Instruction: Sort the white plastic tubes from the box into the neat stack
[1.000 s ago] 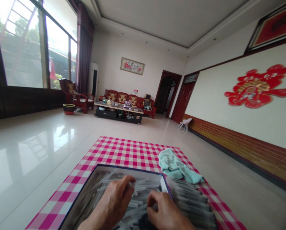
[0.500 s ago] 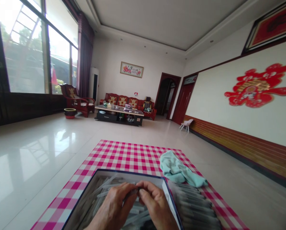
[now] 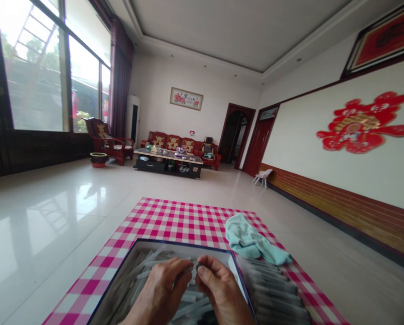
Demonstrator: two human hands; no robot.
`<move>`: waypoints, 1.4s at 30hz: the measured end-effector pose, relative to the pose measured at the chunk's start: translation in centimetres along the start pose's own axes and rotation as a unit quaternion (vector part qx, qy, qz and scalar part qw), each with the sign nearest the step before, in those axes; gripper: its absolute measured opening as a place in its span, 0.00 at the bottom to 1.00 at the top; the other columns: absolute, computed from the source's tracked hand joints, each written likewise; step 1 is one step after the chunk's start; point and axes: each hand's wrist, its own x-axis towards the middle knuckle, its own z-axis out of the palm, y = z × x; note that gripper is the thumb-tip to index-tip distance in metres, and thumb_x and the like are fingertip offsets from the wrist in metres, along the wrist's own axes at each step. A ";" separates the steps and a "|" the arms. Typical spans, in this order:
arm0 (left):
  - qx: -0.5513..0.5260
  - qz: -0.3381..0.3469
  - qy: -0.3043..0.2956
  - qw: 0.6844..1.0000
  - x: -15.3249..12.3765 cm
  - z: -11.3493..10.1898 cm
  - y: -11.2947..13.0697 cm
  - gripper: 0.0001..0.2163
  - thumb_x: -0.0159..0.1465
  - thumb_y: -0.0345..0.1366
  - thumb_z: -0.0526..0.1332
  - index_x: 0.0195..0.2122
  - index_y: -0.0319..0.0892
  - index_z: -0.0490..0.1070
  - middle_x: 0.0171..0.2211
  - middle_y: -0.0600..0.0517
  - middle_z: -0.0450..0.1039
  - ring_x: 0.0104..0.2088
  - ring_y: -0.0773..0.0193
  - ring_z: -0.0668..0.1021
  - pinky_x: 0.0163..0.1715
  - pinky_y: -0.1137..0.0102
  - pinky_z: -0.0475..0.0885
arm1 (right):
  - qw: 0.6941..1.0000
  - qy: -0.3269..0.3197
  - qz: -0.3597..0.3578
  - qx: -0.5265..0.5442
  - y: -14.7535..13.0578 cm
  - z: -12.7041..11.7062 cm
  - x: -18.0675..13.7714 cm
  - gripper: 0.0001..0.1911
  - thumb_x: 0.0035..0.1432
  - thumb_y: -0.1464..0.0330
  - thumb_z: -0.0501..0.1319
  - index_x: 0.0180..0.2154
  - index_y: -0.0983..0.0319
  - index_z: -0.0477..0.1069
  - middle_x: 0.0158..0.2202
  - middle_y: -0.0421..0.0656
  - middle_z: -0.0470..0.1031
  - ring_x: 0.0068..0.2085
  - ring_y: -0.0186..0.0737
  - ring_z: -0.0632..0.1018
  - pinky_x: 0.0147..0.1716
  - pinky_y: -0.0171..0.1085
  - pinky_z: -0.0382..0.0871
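Both my hands are over a shallow box with a dark blue rim and white inner walls. Loose clear plastic tubes lie in it at mixed angles. My left hand is closed in a pinch on a slim translucent piece, mostly hidden by the fingers. Between thumb and forefinger, my right hand grips a small dark round piece. A narrow gap separates the two pieces. Right of the box, several clear tubes with dark parts lie side by side, somewhat blurred.
A pink-and-white checked cloth covers the table. A crumpled mint-green cloth lies behind the row of tubes, near the right edge. Across the tiled floor stand a coffee table, a red wooden sofa and a small chair.
My fingertips were together; now they are slightly apart, with the right hand's dark piece drawn away from the left hand. The box and cloths stay where they were.
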 end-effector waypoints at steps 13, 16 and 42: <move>0.014 -0.011 -0.037 0.999 0.0 -0.1 0.2 0.09 0.65 0.30 0.53 0.35 0.44 0.73 0.27 0.53 0.72 0.27 0.67 0.75 0.29 0.74 0.65 | 0.994 0.002 -0.025 -0.109 -0.8 0.6 -0.3 0.15 0.46 0.61 0.69 0.35 0.62 0.76 0.27 0.38 0.73 0.27 0.31 0.70 0.29 0.31 0.65; 0.024 -0.004 -0.039 0.999 -0.2 0.0 0.1 0.09 0.64 0.30 0.53 0.36 0.44 0.73 0.27 0.54 0.72 0.27 0.68 0.74 0.28 0.75 0.64 | 0.991 -0.001 -0.032 -0.131 -1.1 0.7 -0.3 0.15 0.46 0.60 0.69 0.35 0.62 0.76 0.26 0.38 0.73 0.27 0.32 0.71 0.30 0.32 0.66; 0.063 0.001 -0.080 0.995 -0.2 -0.7 0.5 0.10 0.65 0.30 0.51 0.31 0.44 0.72 0.26 0.54 0.71 0.26 0.68 0.74 0.27 0.75 0.62 | 0.965 -0.049 -0.029 -0.256 -2.3 0.4 -0.9 0.14 0.52 0.60 0.64 0.34 0.63 0.76 0.23 0.37 0.71 0.25 0.32 0.70 0.27 0.31 0.64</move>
